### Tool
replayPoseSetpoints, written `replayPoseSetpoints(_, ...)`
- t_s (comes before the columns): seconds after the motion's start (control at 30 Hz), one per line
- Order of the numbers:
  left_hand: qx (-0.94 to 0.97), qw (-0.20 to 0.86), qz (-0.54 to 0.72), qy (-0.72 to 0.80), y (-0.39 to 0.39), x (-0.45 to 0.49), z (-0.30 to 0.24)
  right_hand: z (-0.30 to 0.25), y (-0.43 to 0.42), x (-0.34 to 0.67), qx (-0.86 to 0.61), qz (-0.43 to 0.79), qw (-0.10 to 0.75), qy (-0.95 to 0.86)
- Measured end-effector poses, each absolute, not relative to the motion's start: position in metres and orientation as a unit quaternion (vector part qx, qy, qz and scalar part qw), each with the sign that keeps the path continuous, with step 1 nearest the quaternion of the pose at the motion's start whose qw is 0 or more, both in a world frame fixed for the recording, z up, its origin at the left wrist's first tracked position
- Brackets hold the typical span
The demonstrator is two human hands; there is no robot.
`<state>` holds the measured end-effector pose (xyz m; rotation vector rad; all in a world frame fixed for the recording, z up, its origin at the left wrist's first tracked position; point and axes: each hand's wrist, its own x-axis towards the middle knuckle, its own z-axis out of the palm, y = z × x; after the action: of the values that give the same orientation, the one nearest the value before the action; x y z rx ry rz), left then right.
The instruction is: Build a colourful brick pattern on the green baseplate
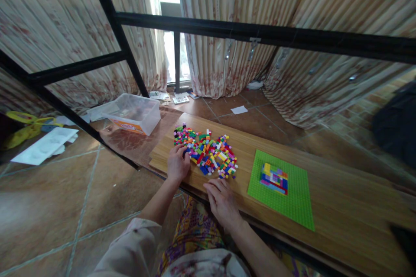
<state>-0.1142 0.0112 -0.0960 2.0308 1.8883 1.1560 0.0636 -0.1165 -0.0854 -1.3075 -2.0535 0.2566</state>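
A heap of small toy building bricks [208, 149] in many colours is spread over the wooden board. My left hand [178, 164] reaches to the heap's near left side, its fingers bent down among the bricks. A dark blue brick shows beside the fingertips; whether they grip it is hidden. Near the board's front edge, just below the heap, rests my right hand [222, 201], fingers curled together and their tips out of sight. To the right lies a green studded baseplate [286, 212], bearing a low rectangular build of coloured bricks [274, 178].
A clear plastic bin [139, 112] with an orange label stands at the board's far left. The wooden board [344, 207] stretches right. Black metal bars [208, 25] cross in front of the curtains. Papers [238, 110] and white trays [45, 145] lie on the tiled floor.
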Motion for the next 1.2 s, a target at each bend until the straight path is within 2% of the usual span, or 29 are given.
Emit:
replayPoseSetpoints(0.43, 0.674, 0.069, 0.385, 0.627, 0.010, -0.114, -0.093, -0.083, -0.088, 0.089, -0.584, 0.084, 0.361, -0.722)
replayPoseSetpoints(0.7, 0.673, 0.064, 0.387, 0.627, 0.010, -0.113, -0.095, -0.073, -0.093, 0.058, -0.525, 0.096, 0.348, -0.771)
replayPoseSetpoints(1.0, 0.677, 0.065, 0.386, 0.624, 0.011, -0.114, -0.096, -0.077, -0.086, 0.067, -0.599, 0.050, 0.305, -0.739)
replayPoseSetpoints(1.2, 0.677, 0.067, 0.385, 0.624, 0.010, -0.113, -0.094, -0.073, -0.088, 0.055, -0.568, 0.055, 0.312, -0.760)
